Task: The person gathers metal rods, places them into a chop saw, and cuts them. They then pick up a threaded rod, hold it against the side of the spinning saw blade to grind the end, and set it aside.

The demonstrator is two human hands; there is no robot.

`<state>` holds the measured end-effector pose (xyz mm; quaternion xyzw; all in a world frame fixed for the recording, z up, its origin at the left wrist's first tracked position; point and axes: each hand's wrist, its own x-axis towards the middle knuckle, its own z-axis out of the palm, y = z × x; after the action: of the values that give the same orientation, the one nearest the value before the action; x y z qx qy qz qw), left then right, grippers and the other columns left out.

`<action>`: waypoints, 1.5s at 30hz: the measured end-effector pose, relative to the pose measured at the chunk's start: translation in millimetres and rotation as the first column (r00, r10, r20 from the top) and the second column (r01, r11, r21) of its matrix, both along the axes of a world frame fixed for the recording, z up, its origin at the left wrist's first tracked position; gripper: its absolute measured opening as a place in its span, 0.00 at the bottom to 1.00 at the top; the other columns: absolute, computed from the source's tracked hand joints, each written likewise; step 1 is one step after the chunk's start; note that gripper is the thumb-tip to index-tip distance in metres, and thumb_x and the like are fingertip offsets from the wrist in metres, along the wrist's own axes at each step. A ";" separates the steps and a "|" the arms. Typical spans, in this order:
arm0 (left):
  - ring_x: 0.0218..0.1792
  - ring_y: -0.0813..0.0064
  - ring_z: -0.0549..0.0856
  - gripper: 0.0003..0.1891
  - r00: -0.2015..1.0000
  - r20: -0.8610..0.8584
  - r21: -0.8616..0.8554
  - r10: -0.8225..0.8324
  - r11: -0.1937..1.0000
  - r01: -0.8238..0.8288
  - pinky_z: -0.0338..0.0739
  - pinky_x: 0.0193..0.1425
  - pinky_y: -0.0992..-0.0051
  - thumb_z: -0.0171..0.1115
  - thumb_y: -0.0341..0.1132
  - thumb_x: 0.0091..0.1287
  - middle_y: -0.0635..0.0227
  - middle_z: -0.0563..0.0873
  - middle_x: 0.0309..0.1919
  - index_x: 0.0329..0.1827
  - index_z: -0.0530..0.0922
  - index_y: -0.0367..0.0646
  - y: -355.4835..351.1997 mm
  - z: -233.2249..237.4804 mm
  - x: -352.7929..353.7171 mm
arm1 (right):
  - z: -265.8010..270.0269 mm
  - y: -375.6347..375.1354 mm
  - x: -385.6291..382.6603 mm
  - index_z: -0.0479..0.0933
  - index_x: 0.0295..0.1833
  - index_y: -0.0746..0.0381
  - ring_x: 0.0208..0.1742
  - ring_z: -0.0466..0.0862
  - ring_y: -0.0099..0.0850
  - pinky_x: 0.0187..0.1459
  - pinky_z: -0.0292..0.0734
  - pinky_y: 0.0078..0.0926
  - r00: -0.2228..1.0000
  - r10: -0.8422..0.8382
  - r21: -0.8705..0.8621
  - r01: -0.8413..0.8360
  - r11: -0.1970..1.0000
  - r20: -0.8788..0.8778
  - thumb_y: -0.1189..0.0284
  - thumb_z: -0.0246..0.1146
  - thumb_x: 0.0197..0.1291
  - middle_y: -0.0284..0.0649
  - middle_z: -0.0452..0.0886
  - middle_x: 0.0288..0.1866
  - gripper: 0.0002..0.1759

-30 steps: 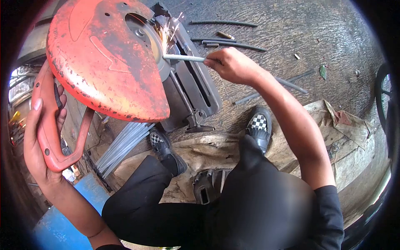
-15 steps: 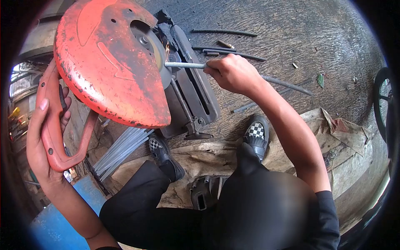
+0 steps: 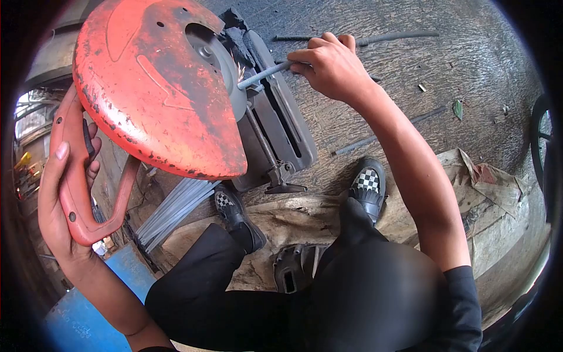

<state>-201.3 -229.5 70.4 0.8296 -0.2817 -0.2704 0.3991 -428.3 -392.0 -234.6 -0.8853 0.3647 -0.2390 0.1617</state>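
Observation:
My left hand is wrapped around the red handle of a cut-off saw, thumb resting on its near side. The saw's red guard partly covers a grey cutting disc. In my closed right hand is a threaded rod, slanting up to the right. One rod end meets the disc's edge, where small sparks fly. Its other end stretches past my knuckles over the floor. Below lies the dark saw base with a vise screw.
A bundle of grey rods lies left of my feet. Another rod is on the worn floor, near my checkered shoe. A crumpled cloth spreads at the right. A blue surface stands at lower left, a dark wheel-like ring far right.
My right hand has moved up and slightly right, tilting the rod so its far end swings up. My left hand stays on the handle. Sparks still show at the disc.

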 end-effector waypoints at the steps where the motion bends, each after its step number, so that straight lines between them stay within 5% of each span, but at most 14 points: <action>1: 0.52 0.69 0.82 0.30 1.000 0.004 -0.008 0.023 1.000 -0.023 0.73 0.57 0.75 0.60 0.41 0.67 0.53 0.80 0.55 0.66 0.67 0.28 -0.1 0.1 -0.4 | 2.6 0.5 -0.1 0.86 0.43 0.45 0.46 0.77 0.32 0.51 0.63 0.41 1.000 0.001 -0.017 -0.001 1.000 -0.005 0.60 0.65 0.58 0.32 0.83 0.35 0.10; 23: 0.52 0.70 0.81 0.31 0.999 -0.027 -0.005 0.030 1.000 -0.030 0.74 0.57 0.75 0.61 0.41 0.66 0.54 0.80 0.55 0.67 0.66 0.30 3.5 2.9 15.3 | 22.6 11.9 -10.7 0.86 0.39 0.47 0.46 0.78 0.30 0.52 0.61 0.40 0.999 0.025 -0.035 -0.026 0.999 -0.024 0.62 0.64 0.57 0.31 0.82 0.32 0.08; 26: 0.52 0.70 0.81 0.30 0.995 -0.009 0.083 -0.097 0.992 0.098 0.73 0.59 0.74 0.61 0.40 0.67 0.54 0.80 0.54 0.66 0.66 0.29 4.0 4.2 17.6 | 15.9 10.9 -12.5 0.86 0.39 0.47 0.46 0.78 0.30 0.51 0.62 0.39 1.000 0.004 -0.053 -0.002 0.999 0.031 0.63 0.65 0.57 0.31 0.82 0.32 0.07; 45: 0.59 0.63 0.79 0.30 0.995 -0.102 -0.044 -0.017 0.999 0.013 0.69 0.66 0.67 0.59 0.40 0.68 0.50 0.77 0.59 0.67 0.64 0.27 1.1 0.9 8.8 | 9.6 8.1 1.7 0.87 0.39 0.48 0.45 0.79 0.31 0.51 0.62 0.41 0.998 -0.042 -0.061 0.039 0.997 -0.038 0.62 0.64 0.57 0.32 0.84 0.33 0.08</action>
<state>-192.5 -228.3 71.3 0.8037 -0.2729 -0.3094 0.4287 -426.6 -383.9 -225.0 -0.8867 0.3784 -0.2355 0.1230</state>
